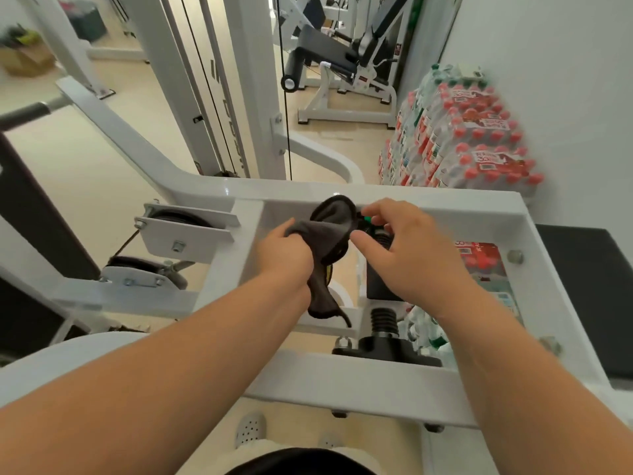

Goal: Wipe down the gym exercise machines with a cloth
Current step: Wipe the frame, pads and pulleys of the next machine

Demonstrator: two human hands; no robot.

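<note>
- The person stands over a white machine frame (376, 192), both bare forearms reaching forward over its near bar.
- The left hand (286, 257) grips a dark grey cloth (329, 241), its fingers (299, 245) closed tight round the bunched middle.
- The cloth's upper end is pressed against a round black disc (337, 198) just under the frame's far bar; its loose tail hangs below the left wrist.
- The right hand (411, 258) is just beside the disc, fingers curled over a small black knob (367, 221) with a green spot, thumb stretched out beneath it. The grip looks like a pinch, though the blur hides the contact.
- The two hands are close but do not touch.
- Left of the hands, two black pulleys (178, 219) sit between white plates bolted to the frame.
- Below the right hand, a black ribbed spring (383, 318) stands upright on a black base.
- A black pad (582, 286) lies off the frame's right edge.
- Shrink-wrapped packs of red-capped bottles (472, 142) are stacked against the right wall.
- A second white machine (342, 63) with black padding stands further back.
- A white perforated shoe (250, 428) shows on the floor under the near bar.
</note>
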